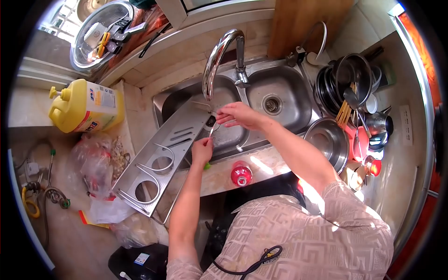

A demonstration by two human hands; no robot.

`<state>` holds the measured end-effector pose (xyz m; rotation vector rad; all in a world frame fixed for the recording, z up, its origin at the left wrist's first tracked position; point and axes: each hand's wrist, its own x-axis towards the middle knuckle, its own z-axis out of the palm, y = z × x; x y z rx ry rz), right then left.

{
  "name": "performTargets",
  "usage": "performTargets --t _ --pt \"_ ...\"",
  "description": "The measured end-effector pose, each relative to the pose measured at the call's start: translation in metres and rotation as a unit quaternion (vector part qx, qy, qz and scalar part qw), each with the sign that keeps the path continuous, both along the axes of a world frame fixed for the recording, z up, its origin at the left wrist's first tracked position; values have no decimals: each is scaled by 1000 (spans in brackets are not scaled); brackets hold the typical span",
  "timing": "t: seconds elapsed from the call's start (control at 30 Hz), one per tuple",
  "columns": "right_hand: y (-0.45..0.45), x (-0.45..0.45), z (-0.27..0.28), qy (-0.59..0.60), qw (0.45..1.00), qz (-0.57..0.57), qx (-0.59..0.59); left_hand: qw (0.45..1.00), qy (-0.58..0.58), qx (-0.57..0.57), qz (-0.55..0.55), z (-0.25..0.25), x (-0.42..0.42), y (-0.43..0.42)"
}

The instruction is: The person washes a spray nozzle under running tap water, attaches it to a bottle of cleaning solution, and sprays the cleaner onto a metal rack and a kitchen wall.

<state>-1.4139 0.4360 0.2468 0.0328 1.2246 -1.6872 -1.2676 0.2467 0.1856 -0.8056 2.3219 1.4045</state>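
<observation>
Silvery metal rack [168, 142] slants to the left of the faucet [215, 56], on its near side. Your left hand [202, 150], nearer you than the faucet, closes around something thin; your right hand [239, 115], just below it, curls its fingers, grip unclear.

A kitchen, shown by the double-bowl stainless-steel sink [296, 88] with its arched chrome faucet [213, 63] at upper centre, the stacked dark round metal pans [324, 93] and thin tan wooden chopsticks [344, 114] at right, and the pale marbled desk [218, 180].
</observation>
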Motion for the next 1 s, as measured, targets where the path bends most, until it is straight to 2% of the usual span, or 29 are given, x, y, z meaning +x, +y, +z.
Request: performTargets --t 0.03,0.07,0.1,0.13,0.17,0.23,0.27,0.3,0.33,0.37,0.4,0.43,0.47,0.5,0.53,0.6,0.63,0.67,0.7,0.73,0.77,0.8,0.83,0.87,0.9,0.93,1.0 --pt "-6 10 -9 58 994 16 94 1000 0 0 2 0 13 2" --pt "-6 25 -26 60 994 18 93 995 31 -88 -34 2 25 3" --pt "-5 38 -42 327 895 136 272 979 67 -177 -70 6 30 2" --pt "-5 45 -48 553 681 236 419 979 73 -179 -68 14 37 3" --pt "-7 40 -41 564 673 236 415 971 59 -222 -70 25 40 6" --pt "-6 43 -18 511 806 118 275 961 37 -264 -69 33 55 6" --pt "-6 41 -2 510 806 121 274 959 26 -273 -78 34 63 6" --pt "-5 31 16 305 926 122 185 956 19 -281 -85 36 63 7" --pt "-6 24 27 81 986 116 84 956 22 -281 -81 39 62 7" --pt "-7 27 20 83 985 122 85 948 33 -306 -86 45 63 8" --pt "-9 36 1 270 925 176 199 938 41 -331 -93 49 67 10" --pt "-10 45 -21 445 816 217 300 938 40 -332 -91 49 69 11" --pt "-15 51 -24 595 662 243 385 934 21 -340 -109 50 70 10" --pt "-19 51 -26 555 766 118 303 930 3 -347 -124 50 68 10" --pt "-22 43 -29 560 762 121 300 930 5 -348 -117 49 64 9" --pt "-21 38 19 375 891 61 250 927 33 -357 -113 53 72 13" --pt "-18 31 33 279 936 85 195 927 34 -356 -112 54 71 13" --pt "-16 32 21 282 935 86 196 927 38 -354 -116 57 69 12" --pt "-14 40 -4 415 845 181 285 927 39 -351 -121 58 71 12" --pt "-12 46 -18 532 718 267 360 927 40 -352 -121 58 73 12" --pt "-13 52 19 531 621 348 460 930 39 -345 -124 58 75 11" --pt "-11 54 32 531 621 343 463 932 41 -338 -127 58 73 9" --pt "-7 52 39 514 738 232 372 932 46 -338 -122 57 68 8" --pt "-3 53 48 473 832 116 266 929 96 -344 -96 58 69 8" --pt "5 55 76 388 906 105 131 924 144 -347 -74 60 73 8" --pt "15 55 114 292 952 88 -6 925 142 -344 -76 63 73 8" --pt "32 74 183 210 957 32 -197 935 208 -286 -39 69 65 8"
